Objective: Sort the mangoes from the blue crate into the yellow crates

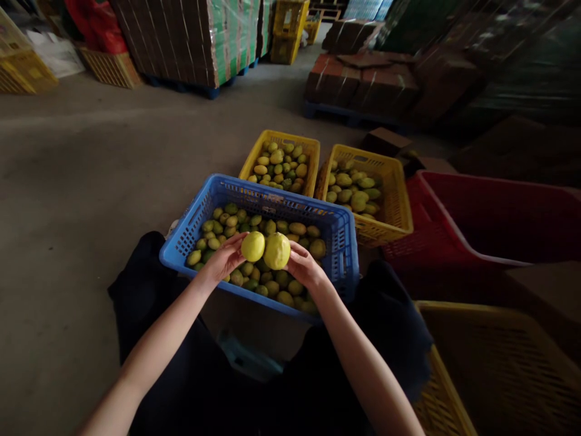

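Above a blue plastic crate (290,203) between my knees, I hold two yellow lemons side by side. My left hand (226,259) is closed round the left lemon (253,246), gripping it from its outer side. In my right hand (307,264) is the right lemon (276,251), a larger one with an uneven, marked skin. The two fruits touch or nearly touch; I cannot tell which. Beneath them, many green and yellow lemons (285,298) lie loose in the crate. My fingers are partly hidden behind the held fruit.
Beyond the blue crate stand two yellow crates, the left one (313,145) and the right one (394,200), both holding lemons. A red bin (403,221) and another yellow crate (442,369) are at my right. Farther off are wrapped pallet stacks (181,42) and flattened cartons (363,85).
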A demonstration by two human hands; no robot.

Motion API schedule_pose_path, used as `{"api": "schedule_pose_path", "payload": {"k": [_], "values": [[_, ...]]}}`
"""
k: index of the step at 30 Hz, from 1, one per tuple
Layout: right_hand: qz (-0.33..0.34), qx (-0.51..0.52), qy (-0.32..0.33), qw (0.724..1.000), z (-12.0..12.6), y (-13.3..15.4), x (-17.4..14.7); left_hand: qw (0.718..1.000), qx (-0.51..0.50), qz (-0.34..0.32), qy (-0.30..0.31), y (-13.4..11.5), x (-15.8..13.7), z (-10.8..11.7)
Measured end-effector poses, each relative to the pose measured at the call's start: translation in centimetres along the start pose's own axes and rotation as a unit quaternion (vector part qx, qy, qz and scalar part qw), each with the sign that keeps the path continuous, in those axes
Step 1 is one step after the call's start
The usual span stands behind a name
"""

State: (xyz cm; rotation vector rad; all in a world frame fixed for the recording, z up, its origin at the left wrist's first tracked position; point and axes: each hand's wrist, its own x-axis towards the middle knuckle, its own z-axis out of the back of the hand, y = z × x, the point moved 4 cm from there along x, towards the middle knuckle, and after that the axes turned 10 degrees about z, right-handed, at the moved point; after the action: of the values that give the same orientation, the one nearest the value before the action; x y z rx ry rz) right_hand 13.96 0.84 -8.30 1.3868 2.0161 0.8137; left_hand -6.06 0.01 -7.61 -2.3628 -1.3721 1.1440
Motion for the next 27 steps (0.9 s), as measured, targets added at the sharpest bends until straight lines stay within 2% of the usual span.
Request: {"api": "schedule_pose_path", "payload": {"k": [5,13,19,21,24,27], "values": [[-0.034,0.01,0.023,0.999,-0.3,-0.9,-0.1,1.0,0.018,-0.004,-0.023,0.8,0.1,-0.5],[-0.036,-0.002,0.009,0.999,-0.6,-1.5,0.4,0.992,-0.004,0.062,-0.107,2.7,0.7,0.5],[-0.061,0.002,0.007,0.998,-1.1,-1.8,0.2,0.995,-0.012,0.028,-0.099,2.0,0.8,0.2],[-0.08,-0.001,0.0,0.997,-1.3,-2.3,0.1,0.996,-0.019,0.036,-0.077,1.7,0.6,0.1],[-0.114,0.004,-0.061,0.992,-1.2,-2.8,0.3,0.996,-0.026,0.078,-0.038,1.5,0.8,0.2],[-0.133,0.03,-0.179,0.974,-0.4,-2.3,0.5,0.993,-0.008,0.104,-0.064,1.8,1.9,1.6]]}}
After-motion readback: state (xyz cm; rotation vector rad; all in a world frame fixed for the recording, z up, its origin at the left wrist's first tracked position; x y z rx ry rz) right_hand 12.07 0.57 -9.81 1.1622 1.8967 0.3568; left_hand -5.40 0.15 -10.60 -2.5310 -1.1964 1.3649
